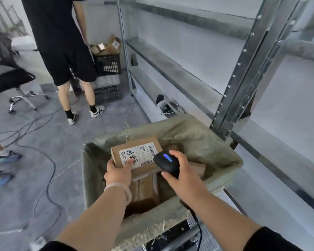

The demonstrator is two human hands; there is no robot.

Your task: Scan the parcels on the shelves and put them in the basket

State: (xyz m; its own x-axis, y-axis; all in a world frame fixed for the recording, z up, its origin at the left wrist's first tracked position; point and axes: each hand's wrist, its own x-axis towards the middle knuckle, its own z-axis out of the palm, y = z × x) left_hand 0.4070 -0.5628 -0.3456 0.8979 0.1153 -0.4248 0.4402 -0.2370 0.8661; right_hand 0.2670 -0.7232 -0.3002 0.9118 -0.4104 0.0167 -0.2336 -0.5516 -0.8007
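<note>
My left hand (118,172) grips a brown cardboard parcel (134,147) by its near left corner, thumb on its white barcode label (140,154). The parcel hangs over the open basket (198,138), which is lined with a greenish woven sack. My right hand (181,171) holds a black barcode scanner (166,162) with a blue light on top, its nose right at the label's right edge. More brown parcels (145,192) lie inside the basket below.
Grey metal shelves (243,84) run along the right, their boards bare near me. A person in black stands at the back left beside stacked black crates (108,77) with boxes. An office chair (9,78) and cables (49,174) are on the floor at left.
</note>
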